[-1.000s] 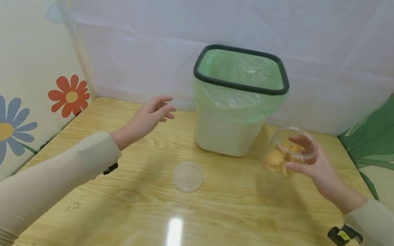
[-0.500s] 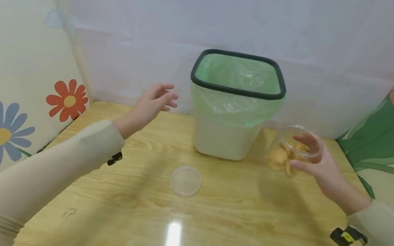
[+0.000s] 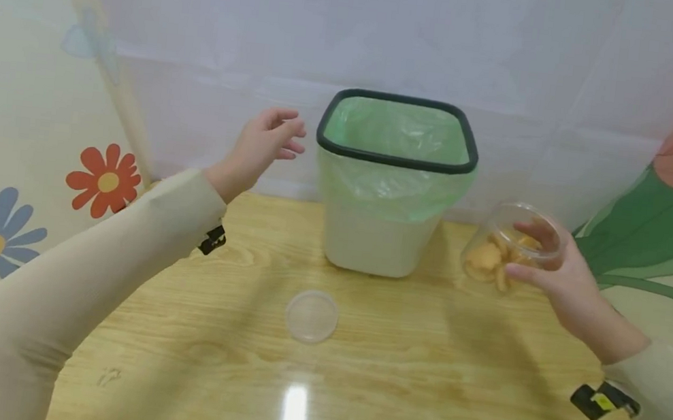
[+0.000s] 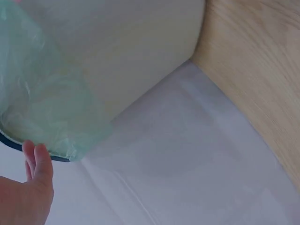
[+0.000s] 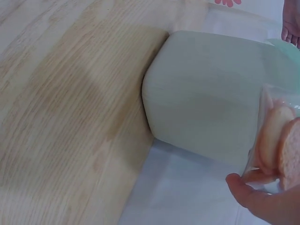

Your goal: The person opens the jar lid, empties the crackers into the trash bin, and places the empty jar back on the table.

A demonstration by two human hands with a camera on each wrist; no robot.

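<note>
My right hand grips a clear plastic jar from its right side, raised over the table and tilted. Several orange-brown, cookie-like pieces lie in the jar, which has no lid on. The right wrist view shows the thumb against the jar wall. My left hand is in the air with loosely bent fingers and holds nothing, just left of the bin's dark rim. In the left wrist view its fingertips overlap that rim. The bin is off-white, with a green bag folded over its top.
A round clear lid lies flat on the wooden table, in front of the bin. Behind the bin hangs a white sheet. Walls with painted flowers stand at both sides.
My left hand has risen to about the height of the bin's rim. My right hand, still holding the jar, has moved slightly up and right. The whole head view has shifted a little.
</note>
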